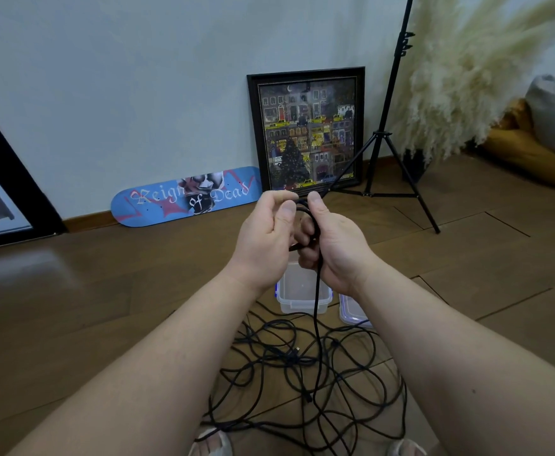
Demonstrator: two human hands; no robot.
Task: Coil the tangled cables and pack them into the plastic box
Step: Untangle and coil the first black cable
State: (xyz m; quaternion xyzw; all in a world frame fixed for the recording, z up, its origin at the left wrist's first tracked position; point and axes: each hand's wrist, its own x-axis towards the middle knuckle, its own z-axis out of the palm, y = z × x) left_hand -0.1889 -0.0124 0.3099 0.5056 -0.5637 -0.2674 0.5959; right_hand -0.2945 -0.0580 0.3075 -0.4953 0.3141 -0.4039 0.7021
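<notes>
Two slippered feet (211, 443) poke in at the bottom edge, cut off by the frame. Just beyond them, tangled black cables (302, 366) sprawl over the wood floor (105, 291); connector ends too small to identify. Beyond the tangle sits the clear plastic box (297, 291), its far half hidden behind the wrists. A lid (351, 312) with blue clips lies just right of the box, mostly covered by the right forearm. Above the box, both hands are raised together. Right hand (332, 248): fingers curled round a small coil of cable (312, 222), thumb upright; one strand hangs straight down past the box into the tangle. Left hand (266, 232): fingers curled, thumb and fingertips at the coil's upper loops; exact pinch hard to make out. Behind the box, against the wall: blue skateboard deck (184, 197) reading "Reign of Dead", framed street-scene picture (307, 130), black tripod stand (391, 136), pampas grass (467, 70) cut off at top.
</notes>
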